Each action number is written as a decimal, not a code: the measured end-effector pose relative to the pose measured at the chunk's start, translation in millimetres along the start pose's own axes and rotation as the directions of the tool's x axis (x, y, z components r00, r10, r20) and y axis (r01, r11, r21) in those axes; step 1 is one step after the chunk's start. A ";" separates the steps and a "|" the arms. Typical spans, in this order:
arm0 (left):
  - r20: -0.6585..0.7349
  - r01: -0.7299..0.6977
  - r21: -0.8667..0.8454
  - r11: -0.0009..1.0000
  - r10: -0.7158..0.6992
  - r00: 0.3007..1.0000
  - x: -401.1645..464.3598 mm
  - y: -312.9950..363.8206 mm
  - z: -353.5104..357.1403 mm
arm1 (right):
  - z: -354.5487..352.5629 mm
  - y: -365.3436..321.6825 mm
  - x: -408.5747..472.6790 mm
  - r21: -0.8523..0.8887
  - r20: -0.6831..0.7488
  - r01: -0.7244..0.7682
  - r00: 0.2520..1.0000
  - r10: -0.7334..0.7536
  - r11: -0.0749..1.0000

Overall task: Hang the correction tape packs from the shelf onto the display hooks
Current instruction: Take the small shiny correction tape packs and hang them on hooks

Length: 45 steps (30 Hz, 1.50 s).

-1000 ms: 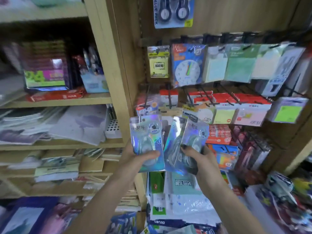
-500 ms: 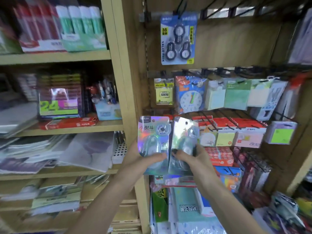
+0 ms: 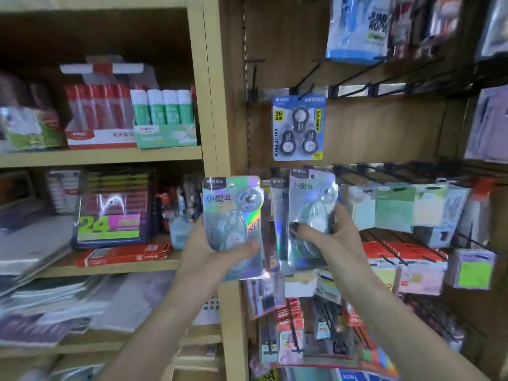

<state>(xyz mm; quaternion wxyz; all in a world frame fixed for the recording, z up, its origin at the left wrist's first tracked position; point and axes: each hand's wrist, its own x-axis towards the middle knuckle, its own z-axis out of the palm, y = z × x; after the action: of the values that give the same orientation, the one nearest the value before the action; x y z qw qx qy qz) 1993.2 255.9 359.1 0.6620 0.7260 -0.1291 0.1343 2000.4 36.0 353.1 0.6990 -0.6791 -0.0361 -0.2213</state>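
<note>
Left grip [image 3: 211, 248] clamps one holographic correction tape pack [image 3: 233, 224] before the shelf post [image 3: 217, 105]; right grip [image 3: 327, 237] clamps more packs [image 3: 310, 213] beneath empty display hooks [image 3: 354, 86]. Shelf boxes hold glue sticks [image 3: 165, 105].

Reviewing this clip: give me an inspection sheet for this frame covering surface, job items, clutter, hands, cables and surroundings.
Surface: wooden pegboard panel with black wire display hooks, several bare.
Job's things: two holographic correction tape packs, one in the left hand, one in the right; neither hung yet. A blue three-tape value pack hangs above.
Clutter: sticky-note packs crowd the lower hooks.
Grippers: left hand and right hand each grip a pack.
Cables: nothing seen.
Surroundings: wooden shelves with glue stick boxes at left.
</note>
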 end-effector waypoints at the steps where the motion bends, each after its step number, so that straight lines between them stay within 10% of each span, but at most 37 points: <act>1: -0.017 -0.033 0.012 0.999 0.033 0.999 4.3 7.6 -2.1 | 2.2 -11.3 10.2 -0.018 0.004 0.039 0.999 -0.039 0.999; 10: -0.188 -0.246 0.095 0.964 0.261 0.947 46.5 51.9 -23.2 | 48.9 -98.8 94.4 -0.273 0.038 0.273 0.961 -0.273 0.923; 45: -0.130 -0.290 0.301 0.908 0.340 0.931 89.2 93.3 -26.0 | 87.7 -110.5 160.5 -0.690 -0.019 0.202 0.955 -0.297 0.695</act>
<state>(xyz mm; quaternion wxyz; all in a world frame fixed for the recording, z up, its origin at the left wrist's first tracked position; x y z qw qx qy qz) 2041.5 272.5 480.4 0.5324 0.7656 -0.1646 0.3214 2127.1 81.1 519.1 0.3656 -0.8602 0.0007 -0.3555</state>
